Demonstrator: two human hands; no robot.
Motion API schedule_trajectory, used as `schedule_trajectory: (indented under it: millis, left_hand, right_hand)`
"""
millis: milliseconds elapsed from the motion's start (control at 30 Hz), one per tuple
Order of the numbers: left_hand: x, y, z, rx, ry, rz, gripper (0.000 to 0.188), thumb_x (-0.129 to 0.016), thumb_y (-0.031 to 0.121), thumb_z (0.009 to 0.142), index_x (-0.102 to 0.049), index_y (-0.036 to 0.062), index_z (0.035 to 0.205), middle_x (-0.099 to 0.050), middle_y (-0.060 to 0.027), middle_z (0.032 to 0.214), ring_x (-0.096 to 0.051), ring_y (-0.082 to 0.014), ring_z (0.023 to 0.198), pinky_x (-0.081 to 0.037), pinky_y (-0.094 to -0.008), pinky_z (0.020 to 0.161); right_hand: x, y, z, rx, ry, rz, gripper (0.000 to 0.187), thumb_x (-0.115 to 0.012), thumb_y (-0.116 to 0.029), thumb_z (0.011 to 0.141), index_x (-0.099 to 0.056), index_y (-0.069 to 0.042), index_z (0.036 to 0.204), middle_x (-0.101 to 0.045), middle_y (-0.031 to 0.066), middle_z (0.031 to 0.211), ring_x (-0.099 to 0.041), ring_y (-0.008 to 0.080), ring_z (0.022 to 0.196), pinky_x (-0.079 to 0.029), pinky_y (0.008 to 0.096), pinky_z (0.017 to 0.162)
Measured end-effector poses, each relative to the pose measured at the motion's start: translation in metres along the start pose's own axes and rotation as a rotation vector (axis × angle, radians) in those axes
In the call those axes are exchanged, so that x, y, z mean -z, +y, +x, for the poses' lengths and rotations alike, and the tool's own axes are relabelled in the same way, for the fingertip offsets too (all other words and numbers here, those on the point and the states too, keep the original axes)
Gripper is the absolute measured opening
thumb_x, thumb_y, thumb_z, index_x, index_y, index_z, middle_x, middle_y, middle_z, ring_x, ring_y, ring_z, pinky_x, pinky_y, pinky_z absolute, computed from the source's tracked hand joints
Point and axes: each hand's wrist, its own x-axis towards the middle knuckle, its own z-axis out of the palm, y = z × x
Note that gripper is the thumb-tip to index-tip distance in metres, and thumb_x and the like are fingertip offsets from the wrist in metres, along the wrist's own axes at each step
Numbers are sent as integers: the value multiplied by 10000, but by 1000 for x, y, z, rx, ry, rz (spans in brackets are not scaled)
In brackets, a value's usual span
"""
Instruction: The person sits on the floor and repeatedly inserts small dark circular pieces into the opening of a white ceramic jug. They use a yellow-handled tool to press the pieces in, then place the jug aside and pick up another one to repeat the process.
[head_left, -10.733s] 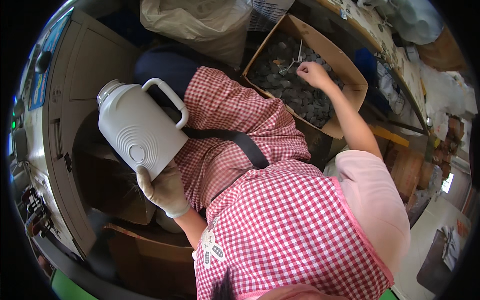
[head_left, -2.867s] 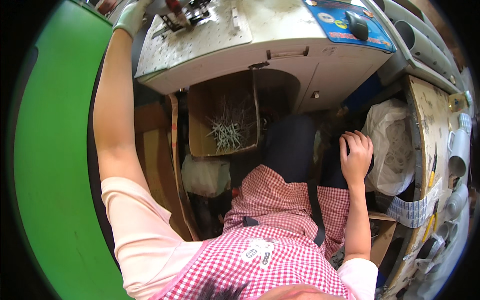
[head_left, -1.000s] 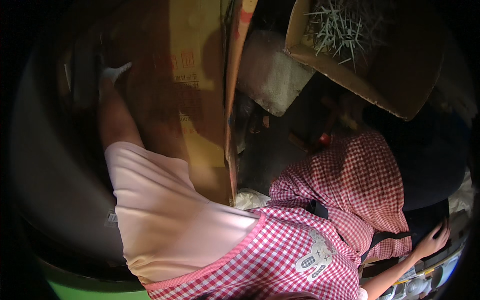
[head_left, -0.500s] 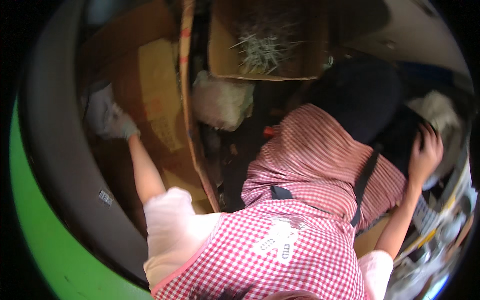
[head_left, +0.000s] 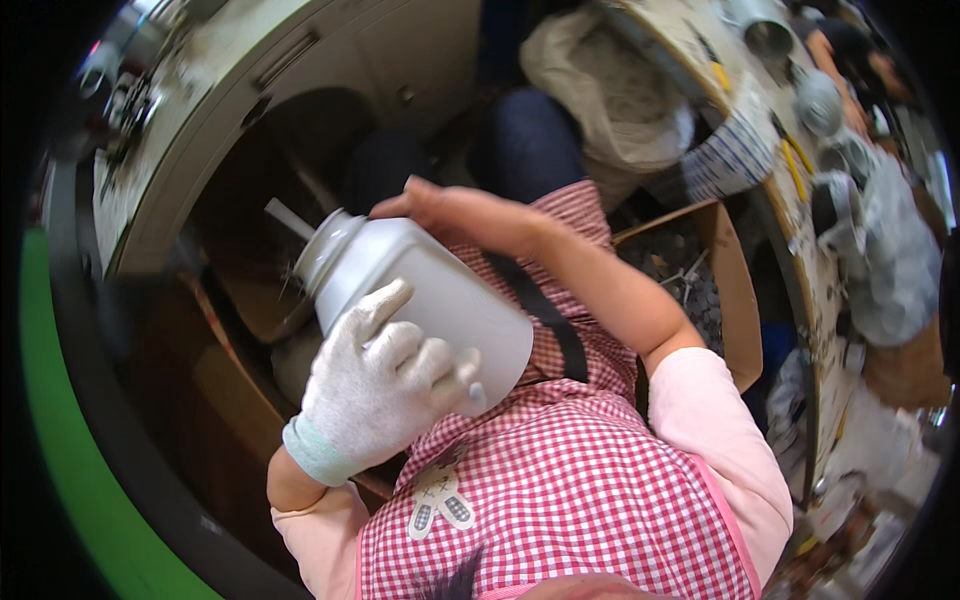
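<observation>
Cardboard box [head_left: 738, 300] stands at right. Knit-gloved left hand [head_left: 380, 380] clasps smooth jug [head_left: 455, 285]; right hand [head_left: 430, 206] is half-hidden, its grip I cannot tell.

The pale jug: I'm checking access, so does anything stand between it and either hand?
Only the white glove on the left hand, which lies over the near side of the jug. The bare right hand is at the jug's far side by the neck; nothing visible stands between, though that hand's fingers are partly hidden.

From here, the gloved left hand [head_left: 375, 390] hides part of the pale container [head_left: 455, 300]. The right hand [head_left: 425, 208] is blurred; a co-worker [head_left: 848, 48] is cut off by the rim.
</observation>
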Motion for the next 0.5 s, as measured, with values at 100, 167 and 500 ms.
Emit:
schedule_trajectory:
  millis: [100,167,500]
  left_hand:
    - [-4,-3,24,23,254,-96,511,-754,145,716,-697,223,1218,-612,-14,1350,-556,-244,1257,-407,-497,1173]
    - [-17,-5,31,427,649,-572,592,-769,141,805,-615,91,1375,-530,-128,1489,-535,-286,1324,-371,-491,1188]
    - [-49,-17,44,1017,386,-1490,422,-578,81,852,-648,-12,1257,-661,-105,1279,-615,-175,1144,-465,-329,1048]
  right_hand:
    - [-4,13,-34,24,40,290,706,-440,-583,1080,-472,-36,1525,-561,107,1462,-514,192,1344,-372,338,1162]
    - [-7,17,-51,213,138,111,704,-472,-579,1072,-508,-17,1495,-579,103,1432,-516,183,1323,-382,339,1151]
    - [180,-78,-135,625,913,-1630,290,-658,-315,1003,-758,-59,1097,-750,135,1077,-716,283,954,-577,418,797]
